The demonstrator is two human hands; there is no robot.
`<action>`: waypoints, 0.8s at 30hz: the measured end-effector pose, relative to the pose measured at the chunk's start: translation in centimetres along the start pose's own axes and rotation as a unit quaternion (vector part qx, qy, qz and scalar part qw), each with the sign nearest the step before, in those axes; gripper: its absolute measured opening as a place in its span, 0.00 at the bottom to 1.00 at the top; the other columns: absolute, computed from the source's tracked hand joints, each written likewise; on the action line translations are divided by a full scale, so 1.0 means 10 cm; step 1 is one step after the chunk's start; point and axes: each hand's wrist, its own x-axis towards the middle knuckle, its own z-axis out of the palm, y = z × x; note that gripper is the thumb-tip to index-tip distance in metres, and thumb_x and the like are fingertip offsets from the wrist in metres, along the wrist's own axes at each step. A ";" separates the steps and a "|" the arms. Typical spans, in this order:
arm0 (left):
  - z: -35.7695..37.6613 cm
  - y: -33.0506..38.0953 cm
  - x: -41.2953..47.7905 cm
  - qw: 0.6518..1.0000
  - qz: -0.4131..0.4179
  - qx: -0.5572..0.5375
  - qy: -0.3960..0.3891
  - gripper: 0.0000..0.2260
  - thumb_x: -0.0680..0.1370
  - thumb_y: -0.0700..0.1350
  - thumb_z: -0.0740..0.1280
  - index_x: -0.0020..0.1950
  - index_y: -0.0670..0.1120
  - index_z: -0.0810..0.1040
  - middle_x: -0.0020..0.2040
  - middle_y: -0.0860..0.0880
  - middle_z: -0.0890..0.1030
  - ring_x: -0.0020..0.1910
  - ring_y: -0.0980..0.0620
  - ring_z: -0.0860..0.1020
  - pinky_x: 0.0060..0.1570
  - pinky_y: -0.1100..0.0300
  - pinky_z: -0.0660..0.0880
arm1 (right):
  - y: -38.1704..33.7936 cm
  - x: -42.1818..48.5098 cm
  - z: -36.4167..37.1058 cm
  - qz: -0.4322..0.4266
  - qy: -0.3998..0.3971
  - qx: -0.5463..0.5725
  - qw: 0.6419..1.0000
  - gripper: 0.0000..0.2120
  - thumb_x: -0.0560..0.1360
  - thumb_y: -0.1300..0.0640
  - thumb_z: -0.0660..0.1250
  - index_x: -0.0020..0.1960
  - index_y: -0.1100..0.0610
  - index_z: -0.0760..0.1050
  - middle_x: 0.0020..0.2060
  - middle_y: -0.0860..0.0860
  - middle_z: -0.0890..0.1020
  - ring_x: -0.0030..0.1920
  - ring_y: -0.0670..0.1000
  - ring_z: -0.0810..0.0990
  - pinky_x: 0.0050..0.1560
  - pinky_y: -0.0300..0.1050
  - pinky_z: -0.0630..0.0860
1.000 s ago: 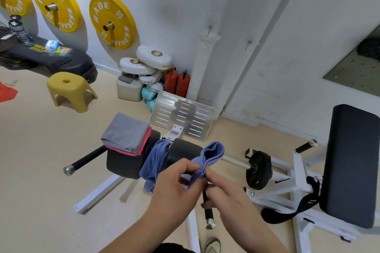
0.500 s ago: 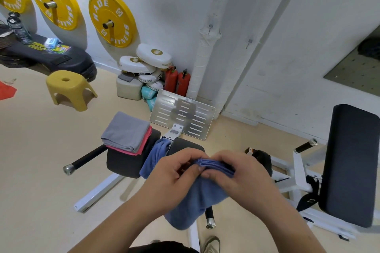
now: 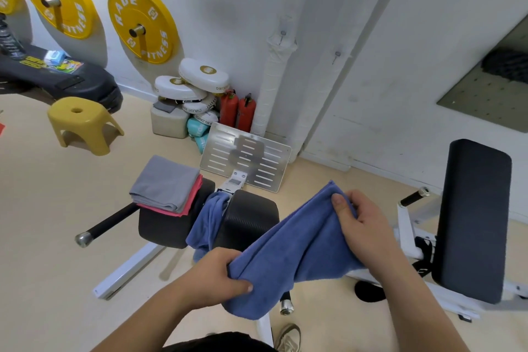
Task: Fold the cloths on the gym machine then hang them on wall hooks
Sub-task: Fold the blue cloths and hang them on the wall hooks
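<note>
A blue cloth [image 3: 294,251] stretches in the air between my two hands, above the gym machine's black pad [image 3: 251,217]. My left hand [image 3: 220,274] grips its lower left end. My right hand [image 3: 357,223] pinches its upper right corner, thumb on top. A second blue cloth [image 3: 208,220] hangs in the gap between the two black pads. A folded grey cloth [image 3: 167,181] lies on a folded pink cloth [image 3: 191,203], stacked on the left pad [image 3: 168,226]. Two wall hooks show on the wall, one on the white pipe [image 3: 283,34] and one to its right [image 3: 337,54].
A yellow stool [image 3: 83,123] stands on the floor at left. White pads, two red extinguishers [image 3: 237,111] and a metal footplate [image 3: 245,160] sit by the wall. A tall black backrest [image 3: 474,217] rises at right. Yellow weight plates [image 3: 143,23] hang on the wall.
My hands have moved apart, the left down and the right up to the right. The blue cloth, bunched between them before, is now pulled out long.
</note>
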 end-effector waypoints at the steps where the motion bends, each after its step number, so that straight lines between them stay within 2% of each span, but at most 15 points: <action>1: -0.03 -0.02 0.01 1.000 -0.004 -0.002 0.003 0.10 0.72 0.53 0.73 0.47 0.48 0.83 0.37 0.52 0.80 0.40 0.50 0.80 0.41 0.62 0.78 | 0.03 0.01 -0.03 0.013 0.014 0.003 1.000 0.16 0.84 0.48 0.61 0.43 0.57 0.70 0.34 0.50 0.75 0.35 0.49 0.73 0.37 0.45 0.69; 3: -0.10 -0.07 0.01 0.999 -0.007 -0.013 0.028 0.10 0.74 0.52 0.72 0.45 0.46 0.82 0.36 0.50 0.78 0.37 0.53 0.78 0.39 0.63 0.74 | 0.13 0.04 -0.09 0.044 0.043 0.009 0.998 0.17 0.84 0.47 0.60 0.46 0.60 0.71 0.37 0.54 0.76 0.38 0.53 0.74 0.38 0.47 0.71; 5: -0.17 -0.11 0.00 0.996 -0.011 -0.054 0.070 0.08 0.76 0.51 0.72 0.47 0.47 0.83 0.41 0.48 0.81 0.42 0.51 0.80 0.42 0.61 0.76 | 0.24 0.03 -0.14 0.077 0.060 0.018 0.995 0.17 0.84 0.47 0.59 0.48 0.60 0.73 0.40 0.55 0.79 0.39 0.53 0.76 0.38 0.46 0.71; 9: -0.18 -0.10 -0.03 0.984 0.000 -0.114 0.136 0.03 0.79 0.51 0.71 0.52 0.54 0.82 0.45 0.55 0.84 0.47 0.54 0.82 0.43 0.64 0.78 | 0.36 0.00 -0.14 0.107 0.049 0.031 0.993 0.15 0.84 0.47 0.60 0.47 0.57 0.75 0.43 0.55 0.82 0.41 0.53 0.79 0.38 0.46 0.71; 12: -0.03 -0.09 -0.01 0.977 0.011 -0.102 0.187 0.14 0.78 0.49 0.73 0.59 0.60 0.74 0.53 0.65 0.79 0.53 0.58 0.80 0.43 0.68 0.79 | 0.42 0.00 -0.09 0.093 0.032 0.036 0.995 0.12 0.83 0.47 0.63 0.48 0.54 0.76 0.44 0.58 0.84 0.46 0.60 0.82 0.46 0.55 0.78; 14: 0.06 -0.12 0.02 0.976 0.025 -0.066 0.205 0.18 0.76 0.47 0.75 0.59 0.61 0.72 0.55 0.68 0.76 0.54 0.61 0.79 0.46 0.68 0.79 | 0.47 0.02 -0.08 0.084 0.023 0.028 0.996 0.09 0.83 0.47 0.63 0.49 0.51 0.77 0.44 0.56 0.85 0.46 0.58 0.84 0.51 0.57 0.80; 16: 0.14 -0.16 0.06 0.981 0.047 -0.015 0.189 0.13 0.76 0.45 0.74 0.54 0.60 0.75 0.53 0.66 0.78 0.53 0.63 0.79 0.49 0.67 0.77 | 0.51 0.05 -0.11 0.074 0.020 0.006 0.997 0.09 0.83 0.46 0.62 0.48 0.48 0.76 0.42 0.53 0.85 0.46 0.54 0.84 0.50 0.54 0.80; 18: 0.23 -0.17 0.13 0.987 0.053 0.012 0.152 0.10 0.76 0.45 0.74 0.50 0.60 0.79 0.50 0.64 0.80 0.53 0.65 0.78 0.51 0.66 0.76 | 0.54 0.10 -0.16 0.057 0.022 -0.005 0.998 0.09 0.83 0.46 0.61 0.48 0.48 0.75 0.41 0.53 0.83 0.45 0.53 0.83 0.48 0.52 0.78; 20: 0.31 -0.13 0.21 0.992 0.024 0.021 0.121 0.12 0.74 0.51 0.76 0.55 0.61 0.80 0.51 0.65 0.80 0.53 0.65 0.78 0.53 0.66 0.77 | 0.57 0.15 -0.26 0.045 0.019 0.002 0.999 0.08 0.83 0.47 0.61 0.49 0.49 0.75 0.41 0.54 0.83 0.45 0.53 0.83 0.46 0.50 0.78; 22: 0.37 -0.09 0.28 0.994 -0.002 0.034 0.101 0.14 0.71 0.55 0.77 0.55 0.61 0.79 0.51 0.65 0.80 0.52 0.61 0.79 0.50 0.66 0.78 | 0.59 0.18 -0.33 0.034 0.014 -0.005 0.999 0.08 0.84 0.48 0.61 0.50 0.49 0.75 0.42 0.54 0.83 0.45 0.53 0.82 0.46 0.50 0.77; 24: 0.48 0.02 0.39 0.994 -0.001 0.059 0.094 0.09 0.70 0.53 0.77 0.47 0.57 0.80 0.46 0.61 0.80 0.47 0.58 0.80 0.46 0.64 0.79 | 0.67 0.23 -0.46 0.034 0.015 -0.015 0.999 0.09 0.84 0.48 0.60 0.50 0.51 0.75 0.41 0.54 0.83 0.45 0.53 0.82 0.47 0.51 0.77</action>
